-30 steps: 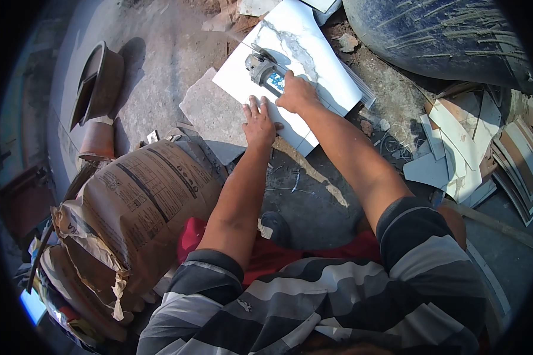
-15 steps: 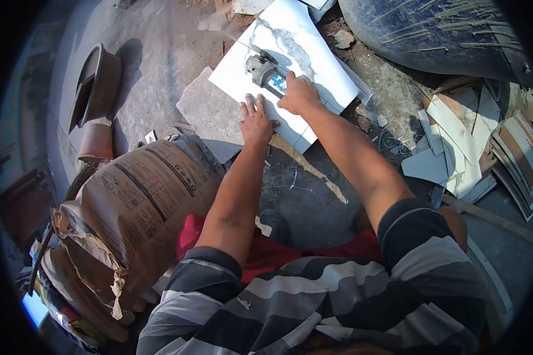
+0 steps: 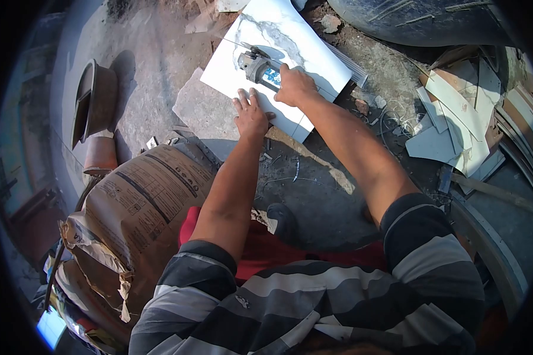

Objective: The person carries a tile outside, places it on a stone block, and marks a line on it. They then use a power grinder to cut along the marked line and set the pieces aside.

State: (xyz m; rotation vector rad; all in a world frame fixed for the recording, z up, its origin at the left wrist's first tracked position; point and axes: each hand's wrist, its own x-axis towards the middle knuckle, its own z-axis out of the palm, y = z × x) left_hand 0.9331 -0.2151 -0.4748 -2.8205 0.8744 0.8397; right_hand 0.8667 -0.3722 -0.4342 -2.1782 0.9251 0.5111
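A white marble-patterned tile (image 3: 331, 68) with grey veins lies tilted across the ground at the top centre. My right hand (image 3: 296, 87) is wrapped round the body of an angle grinder (image 3: 256, 67), whose metal head and disc point up and left over the tile. The disc's edge is at the tile surface, and whether it bites in cannot be made out. My left hand (image 3: 253, 115) presses flat near the tile's lower left edge, fingers spread, holding nothing. Thin straight lines run across the tile below the grinder.
A stone slab (image 3: 198, 109) extends beside and beneath the tile. At left are a large brown paper sack (image 3: 145, 201), a basin (image 3: 100, 100) and a bucket (image 3: 100, 155). Broken tile pieces (image 3: 456, 118) lie at right, below a big dark rounded container (image 3: 414, 21). Loose wire (image 3: 296, 170) lies by my feet.
The view has shifted, so the tile and hands appear slightly further left. The grinder seems to have moved slightly away from me along the tile. My left hand stays pressed on it.
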